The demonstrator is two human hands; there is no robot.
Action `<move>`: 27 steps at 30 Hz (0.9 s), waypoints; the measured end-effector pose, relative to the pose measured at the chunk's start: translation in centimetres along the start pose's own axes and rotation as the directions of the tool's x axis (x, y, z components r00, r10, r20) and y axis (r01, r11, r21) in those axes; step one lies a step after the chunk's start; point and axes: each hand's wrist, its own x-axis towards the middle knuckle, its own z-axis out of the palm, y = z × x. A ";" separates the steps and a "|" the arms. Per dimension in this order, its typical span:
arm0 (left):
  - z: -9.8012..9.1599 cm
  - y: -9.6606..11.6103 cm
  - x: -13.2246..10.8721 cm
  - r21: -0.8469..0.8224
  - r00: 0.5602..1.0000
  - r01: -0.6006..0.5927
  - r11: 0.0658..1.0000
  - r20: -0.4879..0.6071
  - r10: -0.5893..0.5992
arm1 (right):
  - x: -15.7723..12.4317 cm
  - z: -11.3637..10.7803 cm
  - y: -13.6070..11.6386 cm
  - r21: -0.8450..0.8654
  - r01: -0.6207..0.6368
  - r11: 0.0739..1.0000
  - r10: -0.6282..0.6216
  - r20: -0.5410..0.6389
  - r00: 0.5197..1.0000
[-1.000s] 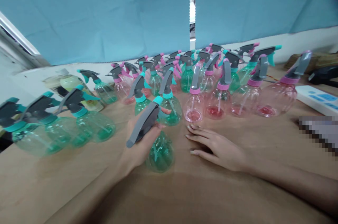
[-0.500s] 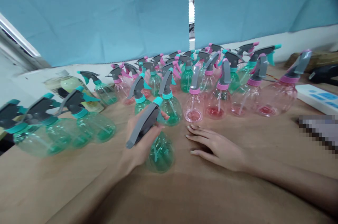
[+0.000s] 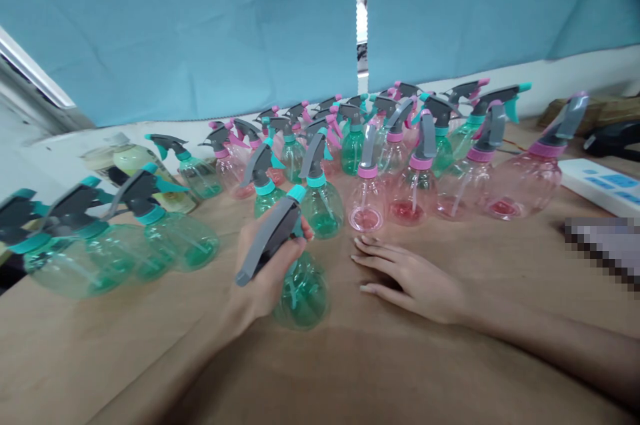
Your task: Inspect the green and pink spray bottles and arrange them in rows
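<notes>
My left hand is closed around the neck of a green spray bottle with a grey trigger head and a teal nozzle; the bottle stands on the brown table. To its right my right hand lies flat on the table, fingers stretched out and holding nothing. Just beyond both hands stand a green bottle and a pink bottle.
Several green and pink spray bottles crowd the table from left to right. A white box and a dark object lie at the far right. Blue curtains hang behind.
My left fingers have curled a little tighter round the bottle's neck and the trigger head has shifted slightly left. The right hand has not moved.
</notes>
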 end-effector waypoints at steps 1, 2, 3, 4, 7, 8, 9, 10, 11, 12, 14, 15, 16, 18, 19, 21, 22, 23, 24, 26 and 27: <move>0.0 0.0 0.0 0.008 1.000 -0.003 1.000 0.009 0.003 | 0.0 0.0 0.0 -0.008 0.001 1.000 -0.001 0.001 1.000; -0.1 0.1 0.0 0.014 1.000 -0.014 1.000 0.024 0.014 | 0.0 0.0 0.0 -0.013 0.002 1.000 -0.002 -0.002 1.000; -0.1 0.2 0.0 0.023 0.999 -0.028 0.999 0.039 0.027 | 0.0 0.1 0.0 -0.017 0.005 1.000 -0.005 -0.008 1.000; -0.1 0.4 0.0 0.036 0.998 -0.044 0.998 0.049 0.042 | 0.0 0.1 0.0 -0.019 0.008 1.000 -0.009 -0.012 1.000; -0.1 0.9 0.0 0.099 0.996 -0.088 0.991 0.040 0.084 | -0.1 0.2 0.0 -0.037 0.015 0.999 -0.015 -0.013 1.000; 0.0 1.0 0.0 0.122 0.995 -0.101 0.987 0.034 0.097 | -0.1 0.2 -0.1 -0.042 0.013 0.999 -0.013 -0.011 1.000; 0.0 1.1 0.0 0.136 0.994 -0.112 0.984 0.030 0.109 | -0.2 0.1 -0.2 -0.041 0.009 0.999 -0.010 -0.010 1.000; 0.1 1.2 0.0 0.138 0.992 -0.124 0.983 0.031 0.120 | -0.2 0.1 -0.5 -0.030 0.003 1.000 -0.003 -0.012 1.000; 0.2 1.2 0.1 0.132 0.991 -0.131 0.983 0.036 0.127 | -0.1 0.0 -0.8 -0.012 -0.008 1.000 0.007 -0.014 1.000; 0.2 1.2 0.1 0.121 0.990 -0.135 0.983 0.043 0.131 | 0.0 -0.1 -1.1 0.012 -0.020 1.000 0.020 -0.012 1.000; 0.2 1.3 0.1 0.086 0.989 -0.137 0.987 0.060 0.132 | 0.4 -0.3 -2.2 0.061 -0.049 0.997 0.050 -0.006 0.999; 0.2 1.3 0.1 0.072 0.989 -0.136 0.988 0.071 0.131 | 0.7 -0.4 -2.9 0.080 -0.061 0.995 0.061 -0.002 0.998; 0.2 1.2 0.1 0.067 0.988 -0.138 0.988 0.080 0.132 | 1.1 -0.5 -3.6 0.094 -0.065 0.993 0.066 -0.004 0.998; -0.1 1.0 0.0 0.098 0.985 -0.155 0.983 0.094 0.146 | 2.2 -0.6 -5.2 0.126 -0.056 0.990 0.062 -0.040 0.997; -0.2 0.8 -0.2 0.131 0.983 -0.171 0.976 0.093 0.160 | 2.7 -0.6 -6.0 0.139 -0.044 0.989 0.052 -0.057 0.997; -0.6 0.4 -0.7 0.222 0.979 -0.195 0.955 0.101 0.176 | 3.6 -0.5 -7.5 0.148 -0.040 0.988 0.056 -0.103 0.993; -0.7 0.1 -1.0 0.265 0.980 -0.191 0.945 0.108 0.168 | 4.0 -0.4 -8.2 0.152 -0.049 0.987 0.066 -0.112 0.991; -0.9 -0.1 -1.4 0.299 0.981 -0.181 0.937 0.122 0.150 | 4.3 -0.3 -8.8 0.158 -0.062 0.985 0.081 -0.111 0.991; -1.2 -0.4 -1.7 0.321 0.982 -0.169 0.932 0.136 0.131 | 4.6 -0.3 -9.4 0.165 -0.075 0.983 0.093 -0.105 0.990; -1.9 -0.9 -2.5 0.330 0.978 -0.169 0.929 0.170 0.118 | 5.0 -0.1 -10.3 0.181 -0.083 0.980 0.099 -0.081 0.992; -2.4 -1.3 -2.8 0.317 0.975 -0.180 0.931 0.184 0.126 | 5.2 0.0 -10.6 0.190 -0.071 0.979 0.087 -0.075 0.993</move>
